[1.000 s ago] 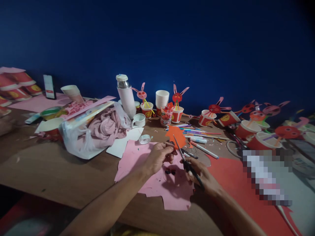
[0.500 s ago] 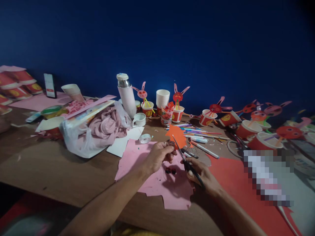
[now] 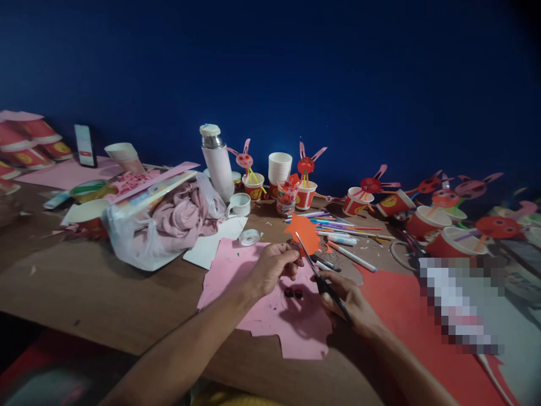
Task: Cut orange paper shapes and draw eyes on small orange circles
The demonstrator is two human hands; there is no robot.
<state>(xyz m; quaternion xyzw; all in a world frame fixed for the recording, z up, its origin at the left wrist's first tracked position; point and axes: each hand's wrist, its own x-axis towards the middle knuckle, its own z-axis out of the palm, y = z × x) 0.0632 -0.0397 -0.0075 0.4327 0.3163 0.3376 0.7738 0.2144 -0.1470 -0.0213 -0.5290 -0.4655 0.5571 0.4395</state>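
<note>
My left hand point(image 3: 276, 268) is closed in a pinch above the pink paper sheet point(image 3: 257, 310). Whatever sits between its fingertips is too small and dark to make out. In my right hand point(image 3: 349, 301) is a pair of black-handled scissors point(image 3: 329, 290), blades pointing up and left past the left fingertips. Just beyond those fingertips, behind the blades, shows a jagged orange paper piece point(image 3: 305, 231); I cannot tell whether the left hand touches it. Two small dark round pieces point(image 3: 293, 294) appear over the pink sheet, below the hands.
Pens point(image 3: 350, 256) lie behind my right hand. A tape roll point(image 3: 249, 237), a white mug point(image 3: 239, 205) and a flask point(image 3: 215, 166) stand farther back. A plastic bag with cloth point(image 3: 156, 225) is at left, red paper point(image 3: 389, 299) at right. Rabbit-decorated cups point(image 3: 306, 194) line the wall.
The small dark round pieces shift very slightly. My hands and the scissors stay almost in place.
</note>
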